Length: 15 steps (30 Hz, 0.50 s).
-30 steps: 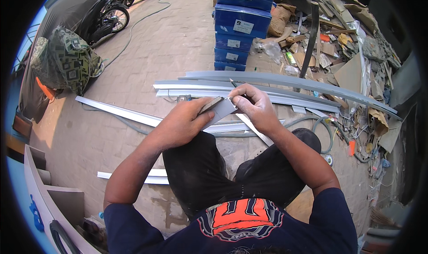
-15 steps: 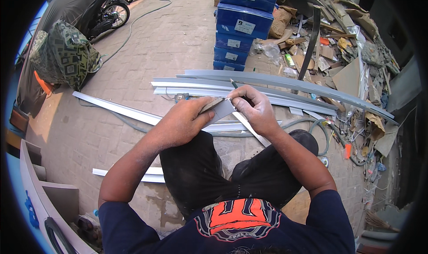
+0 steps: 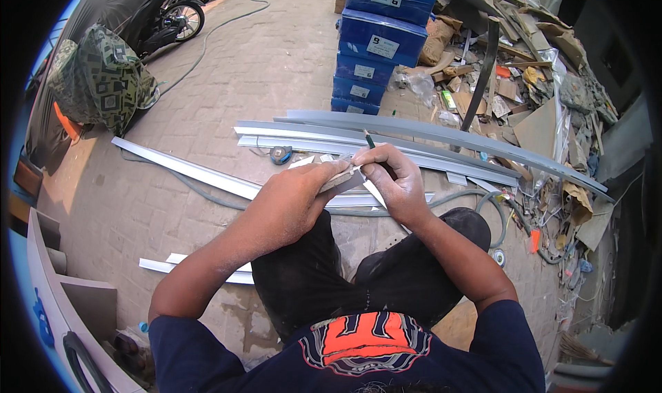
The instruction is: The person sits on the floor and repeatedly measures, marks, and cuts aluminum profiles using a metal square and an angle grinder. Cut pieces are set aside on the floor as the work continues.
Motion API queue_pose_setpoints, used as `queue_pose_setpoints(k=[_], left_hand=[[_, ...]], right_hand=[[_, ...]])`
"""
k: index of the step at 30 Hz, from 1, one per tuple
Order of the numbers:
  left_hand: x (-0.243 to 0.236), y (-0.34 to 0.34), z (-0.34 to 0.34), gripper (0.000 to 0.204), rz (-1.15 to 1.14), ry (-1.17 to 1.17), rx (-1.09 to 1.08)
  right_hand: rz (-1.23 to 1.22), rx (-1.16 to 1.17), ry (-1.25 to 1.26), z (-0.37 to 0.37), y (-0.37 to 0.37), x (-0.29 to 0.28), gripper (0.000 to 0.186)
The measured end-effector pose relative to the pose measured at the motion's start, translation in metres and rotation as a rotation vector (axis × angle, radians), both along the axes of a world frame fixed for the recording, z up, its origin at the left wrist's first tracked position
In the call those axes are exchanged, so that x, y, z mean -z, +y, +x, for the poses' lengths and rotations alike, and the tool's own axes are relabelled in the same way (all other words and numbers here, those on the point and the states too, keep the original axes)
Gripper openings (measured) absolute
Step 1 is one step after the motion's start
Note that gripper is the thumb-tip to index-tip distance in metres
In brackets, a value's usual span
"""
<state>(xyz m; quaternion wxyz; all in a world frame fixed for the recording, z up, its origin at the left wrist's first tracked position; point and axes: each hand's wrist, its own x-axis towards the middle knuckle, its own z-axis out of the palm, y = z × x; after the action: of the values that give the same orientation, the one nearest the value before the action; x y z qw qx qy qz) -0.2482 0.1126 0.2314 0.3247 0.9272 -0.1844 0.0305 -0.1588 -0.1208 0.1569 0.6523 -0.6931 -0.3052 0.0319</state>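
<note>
My left hand [image 3: 289,196] is closed around a short grey profile piece [image 3: 353,182], held above my crossed legs. A flat strip lies along its top under my fingers; its kind is hard to make out. In my right hand [image 3: 396,186] a dark green pencil [image 3: 369,140] is pinched, its back end sticking up past the fingers. The pencil's lower end is at the end of the piece, mostly hidden by my fingertips. Just beyond my left hand a blue tape measure [image 3: 281,155] rests on the paving.
Long metal profiles [image 3: 414,129] lie across the ground ahead, with another profile [image 3: 186,165] to the left. A hose [image 3: 448,198] curls to the right. Blue boxes [image 3: 383,37] are stacked ahead, beside a debris heap [image 3: 524,82]. A covered motorcycle [image 3: 179,22] stands far left.
My left hand has shifted slightly right, and the piece has turned, showing less of its grey face. The pencil stands slightly further right. The tape measure shows more fully.
</note>
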Motion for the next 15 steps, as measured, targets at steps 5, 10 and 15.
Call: queue_pose_setpoints(k=[5,10,15], left_hand=[[0.002,0.006,-0.028,0.054,0.223,-0.326,-0.003],[0.012,0.011,-0.047,0.058,0.420,-0.458,0.001],[0.018,0.011,-0.050,0.056,0.490,-0.499,0.014]], right_hand=[[-0.023,-0.111,-0.154,-0.010,-0.005,-0.020,0.027],[-0.072,-0.009,-0.258,-0.009,-0.012,-0.050,0.044],[-0.202,-0.026,-0.207,-0.017,-0.014,-0.064,0.027]])
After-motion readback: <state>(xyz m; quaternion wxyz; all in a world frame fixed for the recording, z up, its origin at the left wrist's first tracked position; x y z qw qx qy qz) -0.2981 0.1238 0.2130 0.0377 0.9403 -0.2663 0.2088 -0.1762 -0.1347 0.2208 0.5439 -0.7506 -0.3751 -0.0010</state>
